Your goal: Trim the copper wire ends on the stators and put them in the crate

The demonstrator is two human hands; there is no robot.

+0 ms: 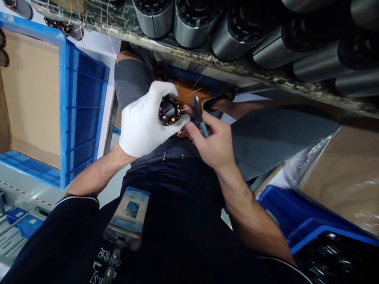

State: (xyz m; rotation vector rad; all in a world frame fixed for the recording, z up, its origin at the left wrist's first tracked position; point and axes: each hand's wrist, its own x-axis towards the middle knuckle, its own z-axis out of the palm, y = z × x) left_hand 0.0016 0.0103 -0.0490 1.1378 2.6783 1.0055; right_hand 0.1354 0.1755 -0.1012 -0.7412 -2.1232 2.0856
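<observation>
My left hand (142, 120), in a white glove, is wrapped round a motor stator (169, 111) with copper windings, its open end facing me. My bare right hand (213, 141) grips small cutting pliers (199, 115) with blue handles, the jaws pointing up right beside the stator's rim. Both hands sit above my lap, close together, with thin copper wire ends showing between them.
A bench edge (194, 53) above the hands carries a row of metal stator cylinders (189, 21). A blue crate (80, 106) lined with cardboard stands at left. Another blue crate (302, 224) with dark parts is at lower right. A badge holder (128, 215) hangs on my chest.
</observation>
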